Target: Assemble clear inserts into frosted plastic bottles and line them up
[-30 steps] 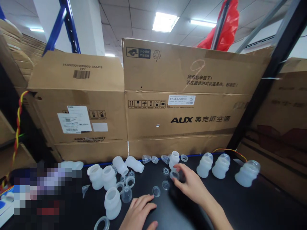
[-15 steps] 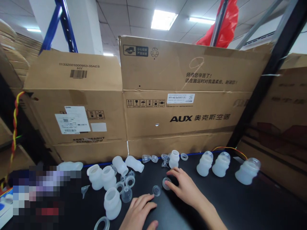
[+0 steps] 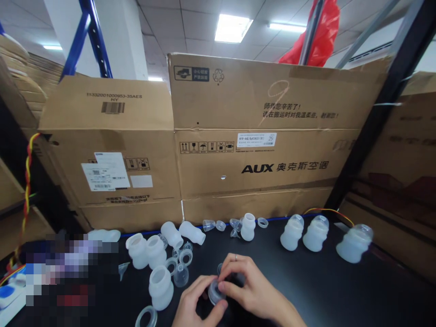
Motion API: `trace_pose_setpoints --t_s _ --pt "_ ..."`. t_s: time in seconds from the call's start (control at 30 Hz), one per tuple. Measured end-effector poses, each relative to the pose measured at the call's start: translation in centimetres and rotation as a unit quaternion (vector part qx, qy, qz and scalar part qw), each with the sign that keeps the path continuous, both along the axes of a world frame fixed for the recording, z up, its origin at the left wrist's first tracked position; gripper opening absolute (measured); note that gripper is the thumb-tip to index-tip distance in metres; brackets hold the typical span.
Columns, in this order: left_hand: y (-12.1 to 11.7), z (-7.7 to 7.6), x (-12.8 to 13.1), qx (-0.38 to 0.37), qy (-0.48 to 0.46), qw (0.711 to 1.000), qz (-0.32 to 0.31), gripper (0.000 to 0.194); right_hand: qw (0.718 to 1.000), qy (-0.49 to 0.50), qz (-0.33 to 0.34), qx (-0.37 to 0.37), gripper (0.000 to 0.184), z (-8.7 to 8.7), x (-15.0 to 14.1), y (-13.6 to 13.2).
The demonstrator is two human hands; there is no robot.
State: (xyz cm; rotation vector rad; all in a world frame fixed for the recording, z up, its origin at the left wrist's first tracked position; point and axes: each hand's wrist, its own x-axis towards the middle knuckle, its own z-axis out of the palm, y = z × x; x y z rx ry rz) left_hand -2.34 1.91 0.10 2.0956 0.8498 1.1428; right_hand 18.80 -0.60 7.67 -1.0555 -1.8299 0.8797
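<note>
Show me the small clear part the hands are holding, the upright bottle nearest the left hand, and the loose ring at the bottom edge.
small clear part (image 3: 215,290), head view, its rounded rim between the fingers.
upright bottle (image 3: 160,288), head view, mid-body.
loose ring (image 3: 146,317), head view, its left rim.

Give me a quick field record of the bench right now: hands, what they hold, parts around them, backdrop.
left hand: fingers under a small clear round part, gripping it
right hand: fingertips pinch the same part from above; ring on one finger
near left: open white bottle, loose clear ring
far right: three capped bottles, standing
far middle: lone white bottle, small clear pieces beside it
surface: black table
backdrop: cardboard boxes, one marked AUX
</note>
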Motion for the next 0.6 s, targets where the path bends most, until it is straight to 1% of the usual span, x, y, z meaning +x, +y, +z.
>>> trace_pose_setpoints --t_s 0.1,0.2,0.27,0.37,0.43,0.5,0.57,0.6 --pt "-0.5 1.1 0.4 -0.005 -0.013 0.999 0.030 0.027 0.999 0.021 -0.021 0.018 0.024 0.1 -0.1 0.2" --pt "-0.8 1.5 1.1 -0.004 -0.030 0.999 0.039 0.030 0.996 0.059 -0.044 0.043 0.029 0.6 0.2 0.2" --pt "-0.9 1.6 1.6 0.003 -0.033 0.999 0.040 0.031 0.995 0.075 -0.054 0.046 0.031 0.9 0.4 0.2" --pt "-1.0 1.5 2.2 0.020 -0.023 0.998 0.054 0.029 0.994 0.077 -0.054 0.047 0.032 1.1 0.7 0.1" --pt "-0.9 1.4 2.2 0.029 -0.012 0.998 0.059 0.031 0.995 0.064 -0.046 0.058 0.031 0.9 0.7 0.0" --pt "-0.8 1.1 2.1 0.034 0.000 0.998 0.061 0.029 0.996 0.046 -0.039 0.068 0.029 0.6 0.4 -0.1" --pt "-0.6 0.7 1.9 0.026 -0.003 0.998 0.056 0.027 0.997 0.021 -0.036 0.068 0.028 0.3 0.1 -0.2" --pt "-0.5 0.3 1.8 0.014 -0.013 0.999 0.049 0.029 0.997 0.008 -0.036 0.065 0.028 0.2 0.0 -0.2"
